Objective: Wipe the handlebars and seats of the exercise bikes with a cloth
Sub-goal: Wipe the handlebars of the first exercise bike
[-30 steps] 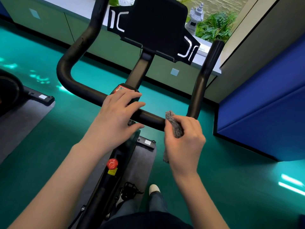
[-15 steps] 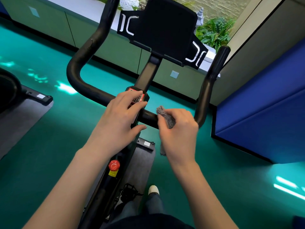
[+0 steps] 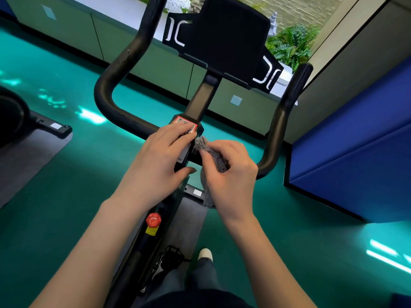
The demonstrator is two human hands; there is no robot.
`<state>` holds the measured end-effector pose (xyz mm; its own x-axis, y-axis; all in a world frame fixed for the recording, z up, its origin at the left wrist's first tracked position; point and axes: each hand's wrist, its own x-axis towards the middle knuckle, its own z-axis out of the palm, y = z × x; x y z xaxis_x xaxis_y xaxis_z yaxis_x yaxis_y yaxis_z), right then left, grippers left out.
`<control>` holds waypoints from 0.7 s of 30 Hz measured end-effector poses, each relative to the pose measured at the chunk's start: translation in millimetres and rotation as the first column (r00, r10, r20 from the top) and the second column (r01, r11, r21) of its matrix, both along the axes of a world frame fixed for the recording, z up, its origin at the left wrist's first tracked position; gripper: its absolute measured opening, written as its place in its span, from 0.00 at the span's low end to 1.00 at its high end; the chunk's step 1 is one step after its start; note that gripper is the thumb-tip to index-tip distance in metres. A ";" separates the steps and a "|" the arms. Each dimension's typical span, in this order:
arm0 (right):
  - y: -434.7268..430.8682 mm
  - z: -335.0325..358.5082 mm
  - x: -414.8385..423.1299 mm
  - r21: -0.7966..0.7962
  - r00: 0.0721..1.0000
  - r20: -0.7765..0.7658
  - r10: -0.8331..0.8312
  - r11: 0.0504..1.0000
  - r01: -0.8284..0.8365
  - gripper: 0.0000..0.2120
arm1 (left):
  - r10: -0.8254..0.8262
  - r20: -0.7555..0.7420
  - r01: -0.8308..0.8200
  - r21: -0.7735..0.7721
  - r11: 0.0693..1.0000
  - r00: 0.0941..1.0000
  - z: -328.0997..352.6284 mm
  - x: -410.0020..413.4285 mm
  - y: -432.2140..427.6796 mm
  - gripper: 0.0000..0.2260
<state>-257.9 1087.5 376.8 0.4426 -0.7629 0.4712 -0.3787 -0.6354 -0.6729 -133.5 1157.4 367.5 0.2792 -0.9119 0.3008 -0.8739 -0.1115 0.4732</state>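
At the middle of the handlebar (image 3: 131, 124), where the crossbar meets the stem, the two hands sit almost touching. The left hand (image 3: 160, 161) lies with fairly straight fingers over the stem clamp and its red-bordered sticker (image 3: 185, 127), thumb stretched out below, bracing rather than gripping. The right hand (image 3: 233, 176) has its fingers curled round a bunched grey cloth (image 3: 214, 157). One end pokes up against the bar beside the left fingertips and the other hangs below the palm.

The crossbar runs left to right just beyond the hands, then bends up and away into a horn at each end. The cloth hand is nearer the right horn (image 3: 282, 121). The left half lies past the bracing hand, so I judge that hand must lift, or the cloth must pass over it.

Compared with a second ago, the cloth has travelled leftward along the bar, from near the right bend to the stem, while the left hand has kept its place. No seat shows.
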 end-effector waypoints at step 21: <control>-1.1 -28.7 -72.0 0.007 0.977 0.125 -0.170 0.985 0.171 0.06 | 0.111 -0.040 -0.113 -0.054 0.992 0.993 -4.3 -15.7 -10.1 0.30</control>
<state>-329.8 1086.4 348.1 0.2436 -0.8201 0.5178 -0.3953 -0.5715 -0.7192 -149.2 1147.4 363.2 0.3908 -0.8560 0.3383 -0.8391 -0.1803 0.5132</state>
